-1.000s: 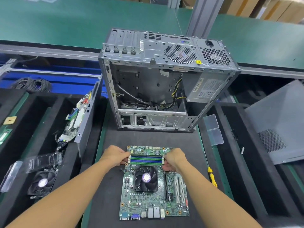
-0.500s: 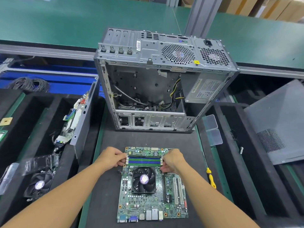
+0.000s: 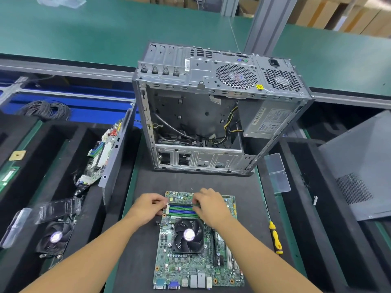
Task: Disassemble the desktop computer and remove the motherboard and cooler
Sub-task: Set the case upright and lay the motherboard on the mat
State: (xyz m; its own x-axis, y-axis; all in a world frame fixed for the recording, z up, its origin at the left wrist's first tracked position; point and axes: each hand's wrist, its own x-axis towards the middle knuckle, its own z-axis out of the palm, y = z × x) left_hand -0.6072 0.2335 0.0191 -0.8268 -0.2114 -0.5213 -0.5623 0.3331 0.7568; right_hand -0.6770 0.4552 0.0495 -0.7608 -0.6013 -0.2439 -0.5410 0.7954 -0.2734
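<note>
The green motherboard [image 3: 190, 265] lies flat on the black mat, out of the case. Its black cooler fan [image 3: 188, 235] sits on it at the centre. The open grey computer case [image 3: 201, 81] stands behind it, with loose cables and the power supply inside. My left hand [image 3: 149, 206] pinches at the left end of the blue and green memory slots [image 3: 182, 211], at the board's edge. My right hand [image 3: 211, 206] lies over the slots' right half, fingertips closed on a thin memory module [image 3: 195, 205] along the top slot.
A yellow-handled screwdriver [image 3: 275, 237] lies right of the board. On the left, another board [image 3: 99, 157] leans on a grey panel beside a loose fan [image 3: 56, 237]. A grey side panel [image 3: 359, 166] and clear plastic lids [image 3: 277, 174] are on the right.
My right hand has slid left from the slots' right end onto their middle and closed on the module. My left hand stays at the left end. The view has shifted a little.
</note>
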